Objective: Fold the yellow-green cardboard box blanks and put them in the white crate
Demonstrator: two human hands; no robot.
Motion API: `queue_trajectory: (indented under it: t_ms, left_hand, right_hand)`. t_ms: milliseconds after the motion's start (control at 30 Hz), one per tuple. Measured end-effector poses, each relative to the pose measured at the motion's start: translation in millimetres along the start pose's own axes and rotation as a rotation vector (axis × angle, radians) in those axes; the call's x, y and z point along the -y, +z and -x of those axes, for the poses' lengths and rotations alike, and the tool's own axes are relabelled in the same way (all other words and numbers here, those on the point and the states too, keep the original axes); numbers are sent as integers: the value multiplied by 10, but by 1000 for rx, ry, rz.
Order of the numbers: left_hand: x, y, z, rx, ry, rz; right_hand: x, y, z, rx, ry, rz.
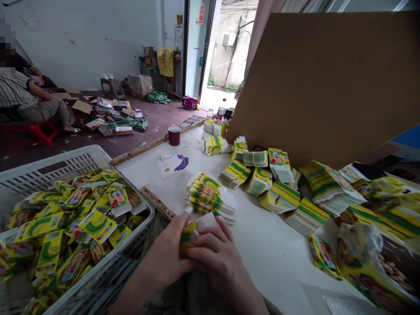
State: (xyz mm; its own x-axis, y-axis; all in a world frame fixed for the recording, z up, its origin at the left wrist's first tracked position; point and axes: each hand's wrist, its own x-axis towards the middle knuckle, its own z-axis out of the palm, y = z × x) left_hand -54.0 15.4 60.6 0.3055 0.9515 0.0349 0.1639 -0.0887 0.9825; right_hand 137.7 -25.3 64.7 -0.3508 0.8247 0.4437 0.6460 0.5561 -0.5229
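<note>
Head: carton (187,238), flap (207,221) forward, axis unclear

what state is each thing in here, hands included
left hand, holding the small carton
right hand, holding it too
small carton, partly hidden by fingers
white basket, loaded with cartons
fanned stack, lying flattened
mug, upright
door, open
cardboard sheet, tilted
yellow pack, open, nut-like pieces inside

Packaging workshop, white worktable (262,245), stacked yellow cartons (207,190), plastic crate (101,156) of small boxes (98,224)
</note>
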Motion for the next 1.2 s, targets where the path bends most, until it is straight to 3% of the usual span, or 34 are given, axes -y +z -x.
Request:
queue_trajectory:
  t_ms: [67, 167, 200, 300, 433, 500, 600, 700, 800, 867, 1000, 1100, 1200]
  left_hand:
    - [30, 66, -1, 103, -27, -94]
    - [96, 184, 30, 28, -23, -170]
    - [110, 227, 50, 16, -3, -175]
    - [116, 342, 114, 67, 107, -182]
    - [59, 386, 152, 104, 221, -300]
    - [44, 364, 153, 144, 196, -296]
    - [94, 357, 160, 177, 109, -210]
    - [205, 406, 173, 44, 123, -138]
    - [264, 424, 171, -157, 83, -134]
    - [252, 373, 155, -206, 39, -150]
    - [174, 166, 110, -128, 90, -229]
    - [133, 47, 89, -40, 81, -293]
    - [135, 52, 83, 2, 53, -286]
  right_hand:
    - [18, 74, 33, -172, 77, -47]
    - [-15, 174, 88, -442, 340, -309]
    - [-31, 202, 97, -442, 423, -457]
    - [-54, 272, 91, -265, 609, -892]
    - [-17, 309, 63, -132, 614, -1130]
    - [21, 305, 71, -144, 558, -1050]
    - [82, 293, 106, -117, 427, -749]
    - [93, 290, 138, -61, 311, -508]
    - [19, 286, 157, -195, 307, -399]
    - [-50, 273, 167, -228, 284, -336]
    - [-143, 181, 164, -61, 175, -288]
    - [-162, 26, 125, 56, 211, -255]
    - [-146, -101, 72, 167, 238, -248]
